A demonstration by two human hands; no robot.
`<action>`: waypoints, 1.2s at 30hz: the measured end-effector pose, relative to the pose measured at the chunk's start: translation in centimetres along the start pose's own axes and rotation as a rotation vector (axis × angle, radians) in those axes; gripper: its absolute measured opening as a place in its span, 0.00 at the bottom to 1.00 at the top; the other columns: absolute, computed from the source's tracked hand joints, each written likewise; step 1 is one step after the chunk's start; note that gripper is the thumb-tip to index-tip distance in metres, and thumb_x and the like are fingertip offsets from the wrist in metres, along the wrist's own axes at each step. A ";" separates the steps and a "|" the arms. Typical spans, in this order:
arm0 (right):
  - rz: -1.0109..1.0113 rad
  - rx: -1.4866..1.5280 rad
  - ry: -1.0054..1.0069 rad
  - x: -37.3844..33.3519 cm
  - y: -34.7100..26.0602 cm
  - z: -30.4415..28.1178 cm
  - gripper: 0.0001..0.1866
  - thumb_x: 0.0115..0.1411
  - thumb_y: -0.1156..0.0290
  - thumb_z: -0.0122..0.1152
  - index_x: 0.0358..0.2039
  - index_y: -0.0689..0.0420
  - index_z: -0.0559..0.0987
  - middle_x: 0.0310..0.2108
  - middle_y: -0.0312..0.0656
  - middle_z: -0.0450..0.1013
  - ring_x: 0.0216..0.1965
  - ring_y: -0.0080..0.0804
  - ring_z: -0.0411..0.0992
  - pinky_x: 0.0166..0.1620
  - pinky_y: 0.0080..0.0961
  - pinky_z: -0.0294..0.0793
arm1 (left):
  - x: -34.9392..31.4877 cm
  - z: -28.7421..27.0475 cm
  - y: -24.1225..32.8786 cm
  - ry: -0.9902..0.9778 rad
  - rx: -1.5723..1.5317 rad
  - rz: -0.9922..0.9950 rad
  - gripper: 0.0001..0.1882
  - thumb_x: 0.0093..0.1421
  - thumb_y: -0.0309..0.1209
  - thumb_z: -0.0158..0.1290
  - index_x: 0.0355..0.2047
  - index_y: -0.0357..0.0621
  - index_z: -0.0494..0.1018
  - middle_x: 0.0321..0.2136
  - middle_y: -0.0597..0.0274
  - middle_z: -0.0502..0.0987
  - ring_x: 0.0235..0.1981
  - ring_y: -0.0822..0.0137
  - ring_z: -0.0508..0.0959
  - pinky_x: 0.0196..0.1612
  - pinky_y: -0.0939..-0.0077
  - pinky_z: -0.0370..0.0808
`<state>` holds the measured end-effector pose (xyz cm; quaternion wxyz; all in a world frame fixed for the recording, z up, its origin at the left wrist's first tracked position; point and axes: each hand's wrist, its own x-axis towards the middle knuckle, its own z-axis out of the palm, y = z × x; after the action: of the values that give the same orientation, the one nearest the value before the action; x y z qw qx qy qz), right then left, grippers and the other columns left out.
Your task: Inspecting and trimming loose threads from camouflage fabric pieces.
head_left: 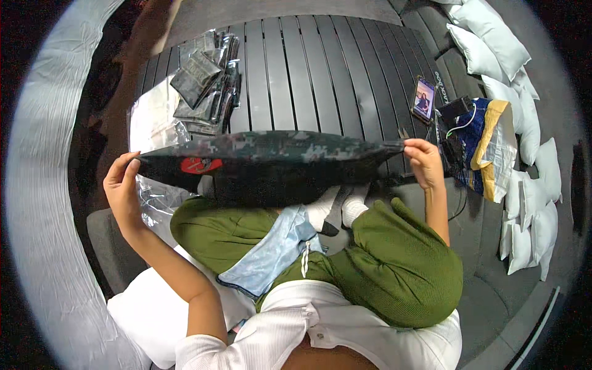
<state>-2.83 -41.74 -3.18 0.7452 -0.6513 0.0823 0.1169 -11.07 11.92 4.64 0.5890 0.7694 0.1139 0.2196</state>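
A dark camouflage-patterned cloth (271,148) with a red patch on its left part is stretched out flat above my lap. At its left end, my left hand (123,179) pinches the corner between thumb and fingers. The opposite corner is gripped in the fingertips of my right hand (424,161). The cloth's underside is black and slightly blurred, and it hides part of the table's near edge. A light blue cloth (274,246) with a dark trim lies across my green trousers (394,271).
Several flat dark packages in clear plastic (206,80) are piled on the slatted black table (296,74). At its right stand a phone (423,98) showing a picture, a black box with a white cable (473,117), and a blue-and-yellow bag (493,142). White pillows (530,203) line the right.
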 end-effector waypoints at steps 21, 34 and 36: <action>-0.624 -0.818 0.070 -3.0 -6.6 0.4 0.12 0.44 0.86 0.56 0.32 0.63 0.76 0.32 0.38 0.67 0.42 0.27 0.64 0.45 0.20 0.61 | 0.6 -1.4 -3.8 -0.110 -0.086 -0.082 0.09 0.52 0.23 0.50 0.35 0.35 0.72 0.31 0.66 0.73 0.31 0.77 0.69 0.36 0.87 0.64; -0.092 -0.522 -0.182 0.4 -4.0 -2.1 0.07 0.48 0.75 0.56 0.19 0.62 0.69 0.26 0.41 0.71 0.33 0.27 0.67 0.42 0.23 0.63 | 1.9 0.9 -7.8 -0.190 -0.053 -0.332 0.10 0.52 0.29 0.53 0.34 0.36 0.73 0.26 0.71 0.72 0.27 0.82 0.67 0.32 0.90 0.62; -0.091 -0.535 -0.185 0.3 -3.5 -2.4 0.07 0.47 0.75 0.56 0.18 0.62 0.69 0.24 0.40 0.70 0.29 0.28 0.67 0.41 0.24 0.65 | 1.8 0.9 -7.7 -0.204 -0.005 -0.358 0.10 0.52 0.29 0.52 0.34 0.36 0.74 0.27 0.70 0.73 0.28 0.81 0.68 0.34 0.89 0.63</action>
<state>-1.45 -44.51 -0.25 0.5557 -0.8144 -0.0492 0.1600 -8.47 14.11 -2.56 0.6288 0.7538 0.1881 0.0328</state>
